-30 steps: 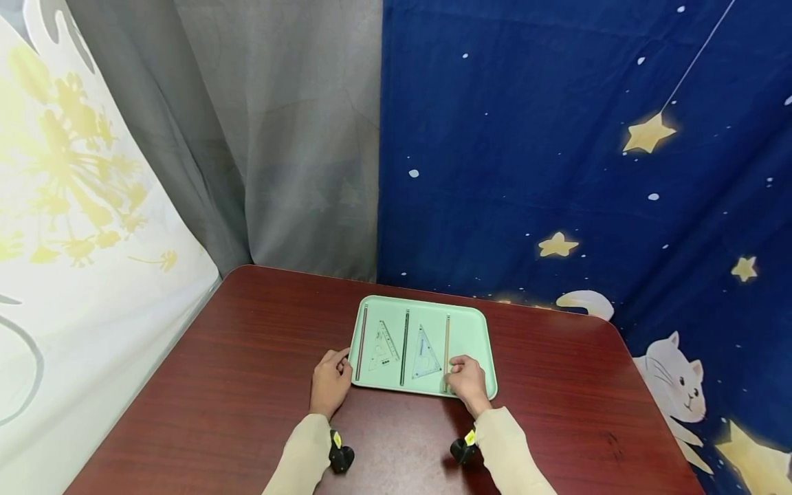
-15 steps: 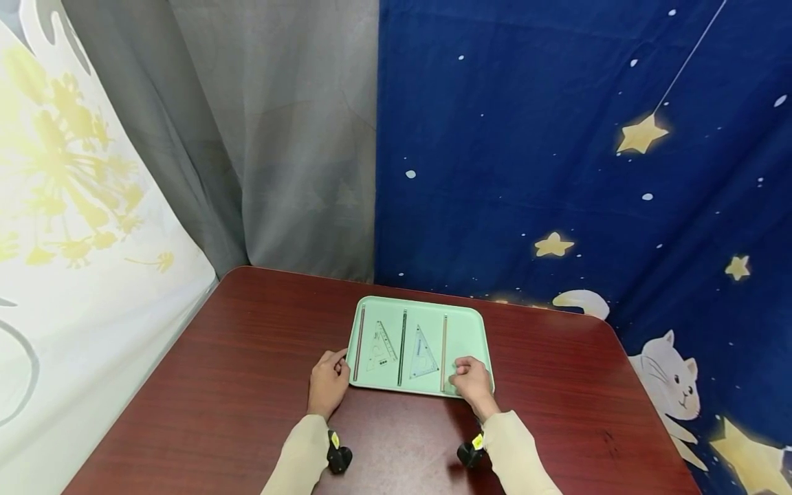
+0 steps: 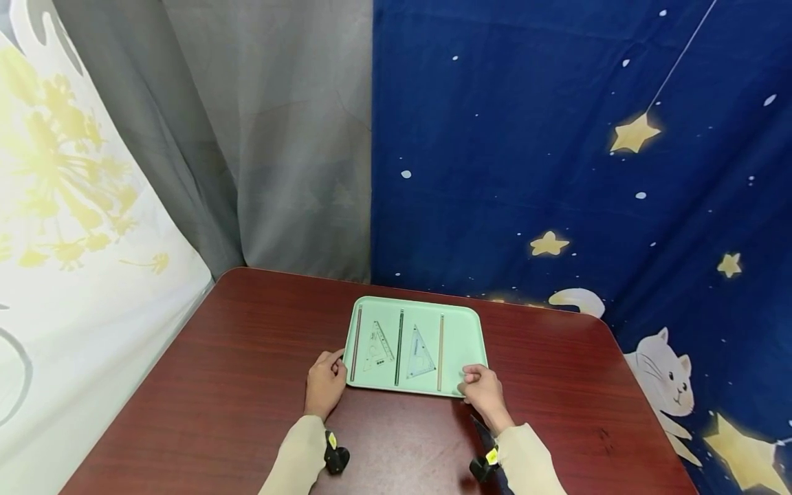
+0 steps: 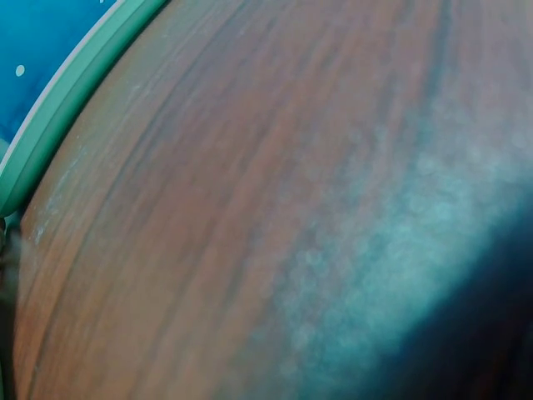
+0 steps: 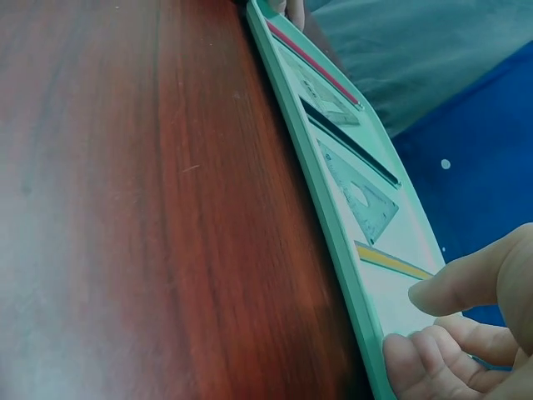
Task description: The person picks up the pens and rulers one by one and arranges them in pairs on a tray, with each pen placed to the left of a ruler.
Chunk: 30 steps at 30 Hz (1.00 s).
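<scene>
On the table lies a mint-green tray (image 3: 467, 337) with a dark red pencil (image 3: 356, 344), a dark green pencil (image 3: 399, 347) and a yellow pencil (image 3: 441, 354) in it, roughly parallel. Between them lie two clear set squares, one left (image 3: 379, 345) and one bluish (image 3: 421, 354). My left hand (image 3: 326, 385) holds the tray's left rim near the front corner; the left wrist view misses its fingers. My right hand (image 3: 485, 393) is over the tray's front right corner. In the right wrist view its thumb (image 5: 458, 279) and fingers stand apart with nothing between them, right of the yellow pencil.
A dark red-brown table (image 3: 266, 323) extends around the tray on all sides. Behind it hang a grey curtain (image 3: 303, 172) and a blue star-printed curtain (image 3: 495, 137). A white patterned cloth (image 3: 93, 309) hangs at the left.
My right hand has let go of the yellow pencil and moved right, to the tray's front right corner. The pencil stays lying in the tray. My left hand keeps its place at the rim.
</scene>
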Available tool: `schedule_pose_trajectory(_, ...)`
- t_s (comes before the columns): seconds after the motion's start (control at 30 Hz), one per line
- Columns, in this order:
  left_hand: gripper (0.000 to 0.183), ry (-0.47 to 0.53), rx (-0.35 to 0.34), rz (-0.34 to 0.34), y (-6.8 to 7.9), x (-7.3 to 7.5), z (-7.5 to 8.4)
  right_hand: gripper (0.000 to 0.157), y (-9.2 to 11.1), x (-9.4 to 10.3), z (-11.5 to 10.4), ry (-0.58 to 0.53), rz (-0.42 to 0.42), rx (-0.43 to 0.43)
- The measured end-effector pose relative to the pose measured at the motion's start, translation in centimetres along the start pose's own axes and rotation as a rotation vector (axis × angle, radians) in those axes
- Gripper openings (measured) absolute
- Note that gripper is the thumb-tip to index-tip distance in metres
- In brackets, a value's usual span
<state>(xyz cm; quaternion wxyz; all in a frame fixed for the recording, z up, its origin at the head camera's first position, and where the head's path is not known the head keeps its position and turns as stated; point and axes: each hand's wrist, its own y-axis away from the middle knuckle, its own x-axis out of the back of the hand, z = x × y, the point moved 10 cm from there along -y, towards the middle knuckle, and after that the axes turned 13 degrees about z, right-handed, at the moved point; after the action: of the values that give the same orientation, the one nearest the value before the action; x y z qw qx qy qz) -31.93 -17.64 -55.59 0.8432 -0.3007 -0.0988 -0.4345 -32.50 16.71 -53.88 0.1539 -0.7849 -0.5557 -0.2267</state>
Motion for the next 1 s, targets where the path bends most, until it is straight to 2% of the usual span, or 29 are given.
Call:
schedule_pose_trajectory(0.23,0.028,-0.007,-0.008,0.013,-0.1,0.1,0.0,0.039,0.5,0.9,1.1,-0.01,0.005,-0.022)
schedule_pose_trajectory(0.43,0.028,0.0,0.007,-0.003,0.0,-0.1,-0.1,0.04,0.8,1.7,1.4,-0.031,0.006,-0.024)
schedule_pose_trajectory(0.67,0.028,0.007,0.013,0.009,0.1,-0.1,-0.2,0.037,1.6,2.6,2.1,-0.015,0.003,-0.025)
schedule_pose_trajectory(1.0,0.028,-0.001,0.014,-0.013,0.1,0.0,0.0,0.035,2.5,3.8,3.4,0.01,0.001,-0.028)
